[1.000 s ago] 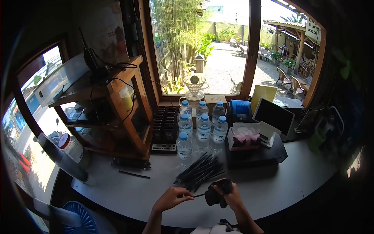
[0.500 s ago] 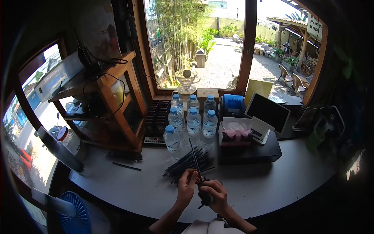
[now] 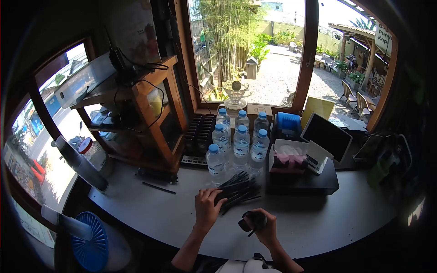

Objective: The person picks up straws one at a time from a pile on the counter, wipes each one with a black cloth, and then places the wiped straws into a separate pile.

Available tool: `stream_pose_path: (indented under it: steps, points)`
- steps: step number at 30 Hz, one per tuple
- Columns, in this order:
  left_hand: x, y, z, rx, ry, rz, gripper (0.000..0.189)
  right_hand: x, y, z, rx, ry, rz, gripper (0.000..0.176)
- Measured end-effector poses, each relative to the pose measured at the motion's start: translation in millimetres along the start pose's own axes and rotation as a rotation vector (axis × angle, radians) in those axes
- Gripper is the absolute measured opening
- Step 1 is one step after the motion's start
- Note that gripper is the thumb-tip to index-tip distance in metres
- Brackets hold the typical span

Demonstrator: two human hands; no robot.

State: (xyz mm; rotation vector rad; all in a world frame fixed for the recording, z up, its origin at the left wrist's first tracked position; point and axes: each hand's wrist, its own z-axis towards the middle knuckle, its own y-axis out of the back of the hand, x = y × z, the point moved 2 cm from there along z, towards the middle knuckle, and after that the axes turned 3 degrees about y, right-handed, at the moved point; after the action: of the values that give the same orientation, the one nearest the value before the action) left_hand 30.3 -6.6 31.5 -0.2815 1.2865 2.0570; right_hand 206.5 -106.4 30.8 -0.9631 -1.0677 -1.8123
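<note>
Your left hand (image 3: 207,205) is curled over the near end of the loose pile of thin black plastic straws (image 3: 240,189) at its 1 o'clock, grip unclear; pinch one straw only, with your right hand (image 3: 266,226) at 4 o'clock fisted on the small black bundle (image 3: 248,222).

Curved white worktop (image 3: 318,218). Mid: loose pile of black straws (image 3: 240,189), with water bottles (image 3: 237,145) clustered just behind. Left: lone straw (image 3: 158,188) near wooden shelf unit (image 3: 150,136). Right: black drawer box (image 3: 302,182).
</note>
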Motion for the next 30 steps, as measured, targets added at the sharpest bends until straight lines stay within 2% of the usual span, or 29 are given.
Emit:
stream_pose_path:
  steps: [5,8,11,15,16,19,20,23,24,26,29,30]
  points:
    - [50.6,24.8,-18.9,0.101,0.140,-0.083,0.019,6.7,-42.8,10.9,0.089,-0.079,0.097,0.019]
    - [104.9,50.1,-19.5,0.197,0.339,-0.063,0.015,12.5,-83.3,16.8,0.148,-0.065,0.149,0.018]
    - [171.9,71.1,-14.7,0.146,0.396,0.001,0.017,18.2,-130.3,22.2,0.238,-0.097,0.204,0.017]
    - [233.4,77.2,-9.2,0.150,0.217,0.135,0.027,27.4,-185.5,29.0,0.311,-0.114,0.257,0.018]
    - [240.3,75.5,-9.0,0.152,0.171,0.122,0.023,27.6,-198.2,31.2,0.310,-0.116,0.272,0.018]
    - [259.5,70.2,-5.5,0.269,0.195,0.078,0.016,29.1,-224.6,38.2,0.298,-0.122,0.270,0.017]
    - [263.5,69.0,-4.3,0.226,0.158,0.026,0.011,28.8,-230.7,39.1,0.288,-0.129,0.263,0.017]
    - [267.8,80.8,8.1,0.369,0.049,-0.002,0.013,16.1,-242.1,39.0,0.120,-0.159,0.270,0.015]
    - [264.7,87.4,11.7,0.364,0.060,-0.084,0.013,13.3,-242.7,37.8,-0.004,-0.205,0.306,0.015]
    - [252.3,102.8,23.4,0.349,0.079,-0.249,0.012,11.1,-236.8,38.1,-0.310,-0.279,0.497,0.027]
    - [229.0,128.9,37.9,0.354,0.156,-0.590,0.014,23.2,-232.1,47.6,-0.763,-0.320,0.776,0.036]
    - [224.4,128.5,39.2,0.323,0.212,-0.903,0.014,25.3,-231.9,48.4,-0.894,-0.316,0.847,0.038]
